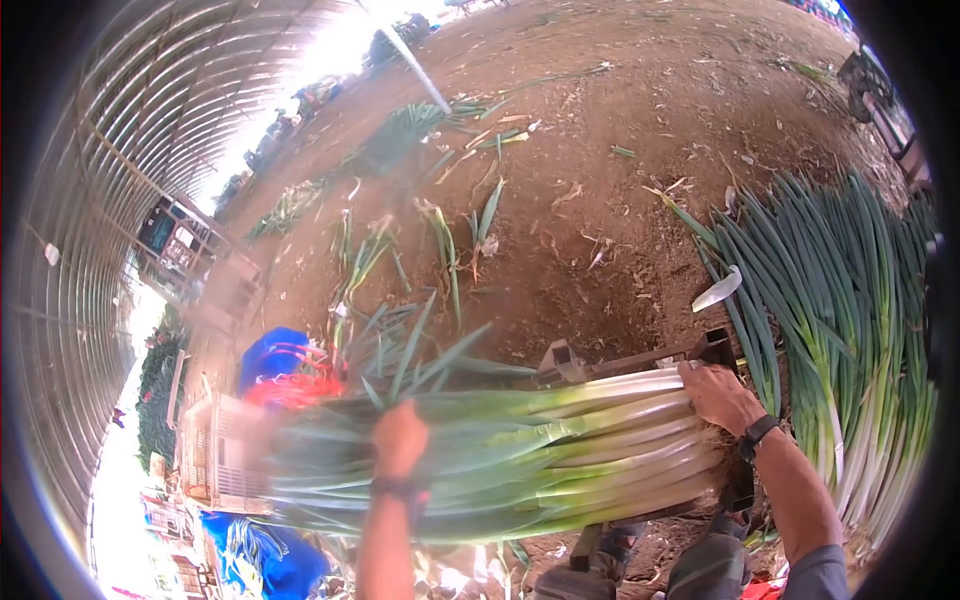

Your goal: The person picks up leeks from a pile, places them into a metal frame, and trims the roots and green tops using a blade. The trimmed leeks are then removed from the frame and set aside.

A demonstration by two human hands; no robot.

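The bundle of long green onions (600, 450) lies across a dark frame (650, 358), the right hand's (715, 398) fingers partly curled on its white root end, the left hand (400, 440) blurred over the green leaves, so I cannot tell how open its fingers are.

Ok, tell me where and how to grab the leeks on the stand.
Probably grip the leeks around their white stems, from above, nearer the right hand. The stems lie straight there, packed side by side, while towards the left hand some leaves stick out loosely.
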